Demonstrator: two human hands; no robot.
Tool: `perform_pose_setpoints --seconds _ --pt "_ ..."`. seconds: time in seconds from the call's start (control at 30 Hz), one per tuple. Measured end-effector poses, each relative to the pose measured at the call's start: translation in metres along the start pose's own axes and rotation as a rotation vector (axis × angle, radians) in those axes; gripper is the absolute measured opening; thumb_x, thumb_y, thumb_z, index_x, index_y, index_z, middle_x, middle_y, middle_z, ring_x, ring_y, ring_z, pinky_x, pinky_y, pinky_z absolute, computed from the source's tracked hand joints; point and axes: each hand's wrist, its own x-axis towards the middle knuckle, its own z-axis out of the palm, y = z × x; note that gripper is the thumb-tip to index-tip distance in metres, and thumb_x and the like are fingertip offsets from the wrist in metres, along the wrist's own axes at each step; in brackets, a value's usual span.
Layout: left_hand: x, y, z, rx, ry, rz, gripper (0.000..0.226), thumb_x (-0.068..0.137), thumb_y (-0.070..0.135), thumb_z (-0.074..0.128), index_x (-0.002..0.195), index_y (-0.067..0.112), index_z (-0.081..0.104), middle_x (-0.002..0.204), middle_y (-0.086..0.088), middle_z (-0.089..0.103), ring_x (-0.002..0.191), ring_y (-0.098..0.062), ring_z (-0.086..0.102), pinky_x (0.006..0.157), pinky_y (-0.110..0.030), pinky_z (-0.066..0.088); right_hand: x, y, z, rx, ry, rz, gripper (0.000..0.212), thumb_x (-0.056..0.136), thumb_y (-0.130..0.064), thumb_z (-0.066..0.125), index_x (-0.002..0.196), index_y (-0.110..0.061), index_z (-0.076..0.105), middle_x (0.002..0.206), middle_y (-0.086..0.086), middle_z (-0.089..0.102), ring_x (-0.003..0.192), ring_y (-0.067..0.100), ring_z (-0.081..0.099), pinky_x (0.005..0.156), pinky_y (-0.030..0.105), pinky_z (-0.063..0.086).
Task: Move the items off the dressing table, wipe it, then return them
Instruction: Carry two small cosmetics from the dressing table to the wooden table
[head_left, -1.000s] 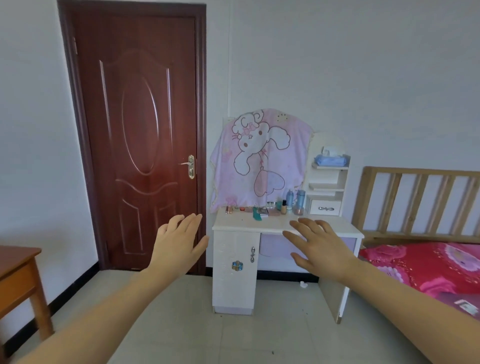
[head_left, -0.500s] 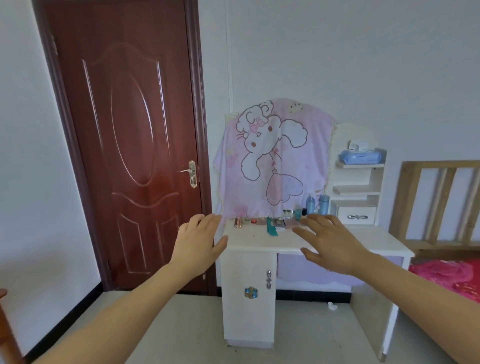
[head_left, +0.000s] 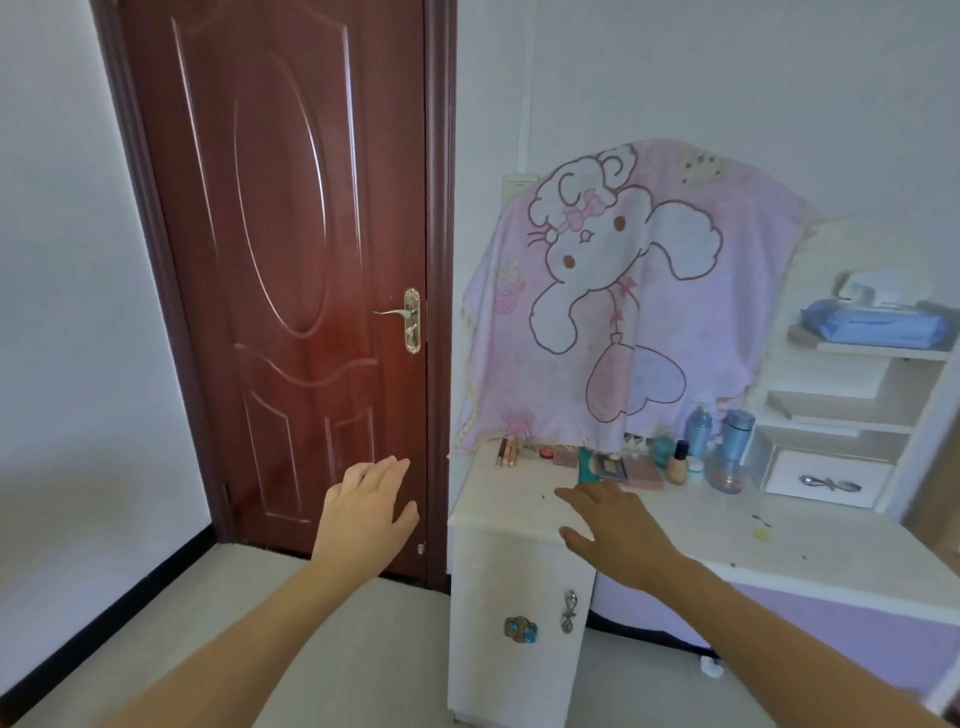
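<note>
**Both hands empty at the table's left end**

The left hand (head_left: 363, 514) hangs in the air off the left edge of the table (head_left: 511, 501), in front of the door (head_left: 280, 260) – its fingers (head_left: 384, 470) straight, close together and holding nothing. The right hand (head_left: 618, 525) is over the table's front left corner, palm down, fingers (head_left: 582, 493) loosely spread and empty; whether it touches the top I cannot tell.

The items stand in a row along the back edge. From the left: lipsticks (head_left: 506, 451), a small red pot (head_left: 545, 452), a teal tube (head_left: 586, 465), a pink palette (head_left: 641, 473), a foundation bottle (head_left: 678, 462) and two blue bottles (head_left: 698, 431) near the shelf unit (head_left: 852, 410) at the back right corner. Crumbs (head_left: 761, 532) lie on the top towards the right.

A pink cartoon blanket (head_left: 623, 291) hangs behind the row – its hem just above the items. A pack of wipes (head_left: 878, 325) lies on the top shelf.
</note>
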Motion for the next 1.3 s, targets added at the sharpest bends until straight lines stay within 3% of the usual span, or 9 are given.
perform_pose_setpoints --seconds 0.27,0.43,0.57,0.7,0.83,1.0,1.1,1.3 --pt "0.144 -0.032 0.080 -0.115 -0.058 -0.038 0.051 0.094 0.033 0.040 0.142 0.020 0.028 0.149 0.005 0.030 0.136 -0.016 0.024 0.107 -0.033 0.027 0.133 0.031 0.035 0.005 -0.084 0.050 0.052 0.094 -0.041 0.037 0.141 -0.023 0.027 0.143 -0.001 0.036 0.132 0.017 0.031 0.106 0.032 0.028" --pt "0.211 -0.036 0.131 -0.154 -0.140 0.017 0.049 0.094 0.030 0.041 0.140 0.017 0.031 0.145 0.005 0.035 0.133 -0.018 0.029 0.104 -0.032 0.030 0.178 0.059 0.065 0.101 -0.111 0.201 0.050 0.094 -0.039 0.039 0.141 -0.025 0.027 0.141 -0.002 0.038 0.131 0.016 0.031 0.106 0.030 0.028" --pt "0.242 -0.024 0.180 -0.179 -0.248 0.052 0.046 0.094 0.029 0.042 0.138 0.016 0.034 0.141 0.004 0.041 0.130 -0.019 0.033 0.101 -0.032 0.032 0.185 0.081 0.104 0.189 -0.211 0.305 0.050 0.094 -0.038 0.040 0.141 -0.027 0.026 0.142 -0.002 0.037 0.132 0.018 0.030 0.105 0.031 0.030" --pt "0.272 -0.001 0.227 -0.212 -0.330 0.044 0.049 0.094 0.031 0.040 0.140 0.018 0.030 0.144 0.005 0.036 0.132 -0.019 0.029 0.103 -0.031 0.030 0.212 0.110 0.125 0.384 -0.176 0.423 0.050 0.094 -0.034 0.044 0.141 -0.026 0.027 0.143 0.000 0.036 0.133 0.019 0.029 0.105 0.029 0.033" --pt "0.310 0.027 0.262 -0.229 -0.399 0.036 0.049 0.095 0.029 0.039 0.141 0.017 0.027 0.147 0.004 0.031 0.134 -0.019 0.025 0.104 -0.030 0.026 0.260 0.146 0.143 0.455 -0.188 0.413 0.050 0.094 -0.032 0.046 0.141 -0.025 0.029 0.141 0.002 0.038 0.129 0.018 0.034 0.104 0.028 0.032" --pt "0.362 0.035 0.292 -0.175 -0.392 -0.046 0.045 0.095 0.030 0.038 0.138 0.018 0.032 0.144 0.003 0.036 0.133 -0.019 0.028 0.101 -0.029 0.029 0.326 0.188 0.165 0.608 -0.149 0.433 0.046 0.093 -0.028 0.048 0.136 -0.018 0.036 0.138 0.008 0.042 0.122 0.022 0.044 0.103 0.031 0.037" --pt "0.383 0.028 0.317 -0.145 -0.411 -0.128 0.050 0.095 0.034 0.039 0.142 0.021 0.027 0.148 0.004 0.031 0.136 -0.018 0.025 0.106 -0.030 0.028 0.345 0.205 0.184 0.609 -0.208 0.413 0.048 0.093 -0.029 0.047 0.137 -0.018 0.033 0.138 0.008 0.040 0.127 0.022 0.039 0.105 0.029 0.033" --pt "0.384 0.011 0.372 -0.335 -0.437 -0.382 0.047 0.090 0.020 0.052 0.135 0.010 0.041 0.140 -0.007 0.045 0.129 -0.027 0.037 0.106 -0.036 0.034 0.359 0.220 0.226 0.645 -0.295 0.406 0.048 0.093 -0.033 0.045 0.139 -0.023 0.033 0.146 0.003 0.032 0.133 0.019 0.032 0.107 0.028 0.030"
